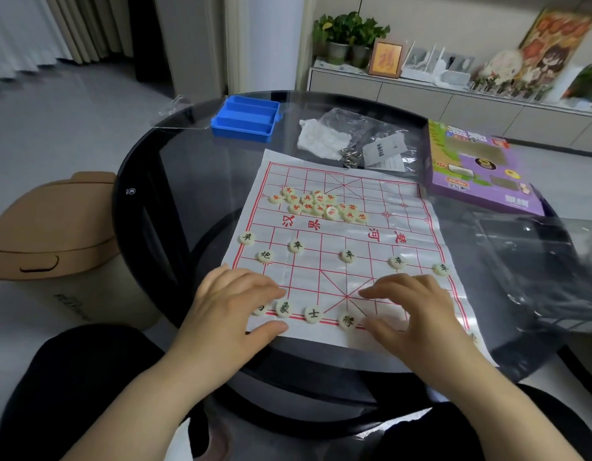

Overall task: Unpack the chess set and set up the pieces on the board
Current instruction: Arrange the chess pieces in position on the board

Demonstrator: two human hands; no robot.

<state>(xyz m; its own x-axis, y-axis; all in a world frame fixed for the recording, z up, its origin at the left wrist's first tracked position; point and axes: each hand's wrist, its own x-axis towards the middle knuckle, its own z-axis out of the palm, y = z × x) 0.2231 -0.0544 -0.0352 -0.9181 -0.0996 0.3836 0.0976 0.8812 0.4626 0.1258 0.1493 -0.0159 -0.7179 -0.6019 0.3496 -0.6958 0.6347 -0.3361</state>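
Observation:
A white paper board [371, 224] with red grid lines lies on the round glass table [201, 181]. Several red-lettered round pieces [318, 204] sit in a heap on its far half. Black-lettered pieces stand spread on the near half, among them a row of pawns [348, 255] and back-row pieces [313, 314]. My left hand [234, 301] rests over the near left corner, its fingers spread above a partly hidden piece [259, 308]. My right hand [411, 307] hovers over the near right part, fingers spread, covering that end of the back row.
A blue plastic tray [244, 118] stands at the far side. Clear plastic bags [354, 138] with white contents lie behind the board. A purple box [471, 168] and crumpled clear wrapping [537, 267] lie on the right. A tan lidded bin [55, 227] stands left of the table.

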